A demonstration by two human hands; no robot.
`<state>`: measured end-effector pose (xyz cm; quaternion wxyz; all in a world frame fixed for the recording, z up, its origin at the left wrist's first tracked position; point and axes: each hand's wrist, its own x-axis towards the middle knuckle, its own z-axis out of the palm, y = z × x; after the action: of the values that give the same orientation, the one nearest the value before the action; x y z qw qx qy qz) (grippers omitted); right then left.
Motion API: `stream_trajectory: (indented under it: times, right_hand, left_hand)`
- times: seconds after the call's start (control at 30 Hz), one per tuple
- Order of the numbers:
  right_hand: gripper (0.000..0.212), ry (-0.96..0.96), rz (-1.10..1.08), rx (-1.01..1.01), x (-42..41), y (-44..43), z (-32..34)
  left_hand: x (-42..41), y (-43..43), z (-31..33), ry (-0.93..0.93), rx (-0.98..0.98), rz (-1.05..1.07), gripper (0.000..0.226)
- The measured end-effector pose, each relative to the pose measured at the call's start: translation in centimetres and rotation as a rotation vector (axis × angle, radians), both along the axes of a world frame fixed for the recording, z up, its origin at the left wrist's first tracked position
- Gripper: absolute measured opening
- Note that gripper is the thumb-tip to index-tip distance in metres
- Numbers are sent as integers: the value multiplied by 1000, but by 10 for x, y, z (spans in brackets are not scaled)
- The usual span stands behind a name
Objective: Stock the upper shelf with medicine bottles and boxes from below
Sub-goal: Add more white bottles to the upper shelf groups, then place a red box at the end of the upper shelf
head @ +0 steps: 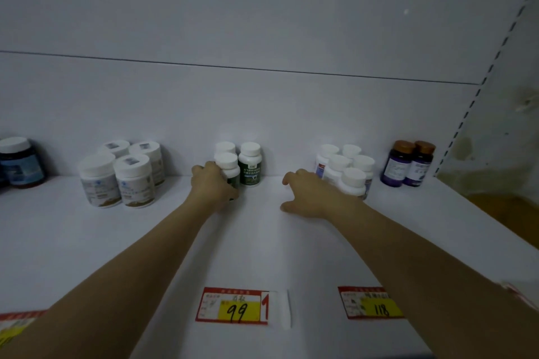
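Note:
My left hand [214, 183] is wrapped around a dark green bottle with a white cap [228, 165], standing on the white shelf [262, 242] near the back wall. Two more green bottles [250, 165] stand right behind and beside it. My right hand [309, 192] rests on the shelf with fingers spread, its back touching the front bottle of a cluster of white bottles [353, 181]; it holds nothing.
Several larger white jars [122, 175] stand at the left, a dark blue jar [20, 163] at the far left, two purple bottles with brown caps [411, 163] at the right. Price tags "99" [233, 306] and "118" [370, 303] line the front edge.

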<state>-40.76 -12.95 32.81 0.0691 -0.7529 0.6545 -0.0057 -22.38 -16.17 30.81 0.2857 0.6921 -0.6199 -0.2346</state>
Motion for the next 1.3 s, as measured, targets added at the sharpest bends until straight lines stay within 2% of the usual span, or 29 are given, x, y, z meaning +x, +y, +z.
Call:
stream_trajectory:
  times: [0.17, 0.33, 0.47, 0.7, 0.87, 1.1, 1.23, 1.3]
  right_hand:
    - [57, 31, -1, 2, 2, 12, 3]
    - [61, 71, 20, -8, 2, 42, 9]
    - [63, 87, 38, -15, -4, 82, 22]
    - [63, 69, 51, -55, -53, 170, 40]
    - [55, 72, 61, -76, -97, 243, 31]
    - [52, -8, -3, 50, -161, 330, -33]
    - [38, -95, -50, 158, -178, 348, -77]
    - [44, -89, -49, 176, -184, 345, -98]
  left_hand:
    - [16, 15, -6, -191, 32, -22, 74]
    - [35, 60, 7, -536, 5, -122, 69]
    - [31, 102, 24, -647, -8, -157, 65]
    - [-8, 197, 36, -644, -41, -154, 64]
    - [-51, 271, 29, -595, -54, -147, 61]
    - [-121, 359, -28, -512, -4, -241, 60]
    - [-133, 375, -71, -500, 67, -251, 59]
    - [-134, 371, -92, -504, 117, -256, 62]
